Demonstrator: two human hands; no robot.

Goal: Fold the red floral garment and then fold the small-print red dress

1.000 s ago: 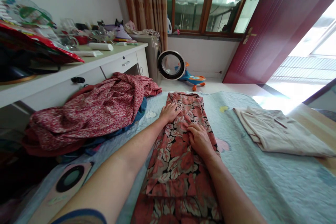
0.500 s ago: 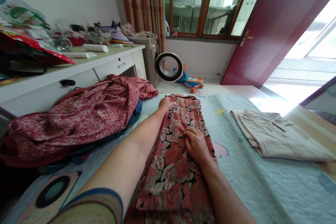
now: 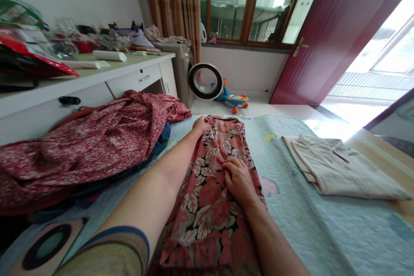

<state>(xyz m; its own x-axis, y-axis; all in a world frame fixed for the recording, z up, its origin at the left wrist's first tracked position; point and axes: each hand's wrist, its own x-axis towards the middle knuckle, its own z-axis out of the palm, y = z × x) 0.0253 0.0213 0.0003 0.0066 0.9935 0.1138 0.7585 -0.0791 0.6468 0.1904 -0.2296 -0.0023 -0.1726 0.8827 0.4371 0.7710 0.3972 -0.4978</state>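
A floral garment (image 3: 211, 172) in coral, grey and black lies in a long folded strip on the light blue quilted bed cover (image 3: 291, 228). At its far left corner, my left hand (image 3: 201, 125) grips the edge with the fingers bent in. My right hand (image 3: 238, 180) rests on the middle of the strip towards the right side, its fingers lightly curved on the cloth. A wide hem shows near the bottom of the view. Part of the right edge is hidden under my right forearm.
To the left, a red-and-white patterned garment (image 3: 97, 142) lies heaped over dark blue cloth. A folded beige garment (image 3: 343, 168) is on the right. Beyond the bed stand a washing machine with its round door (image 3: 205, 81) swung out, a blue-orange toy (image 3: 234, 98) and a cluttered counter (image 3: 139, 62).
The view has shifted slightly, so most things appear a little further left. Both hands keep their places on the floral garment.
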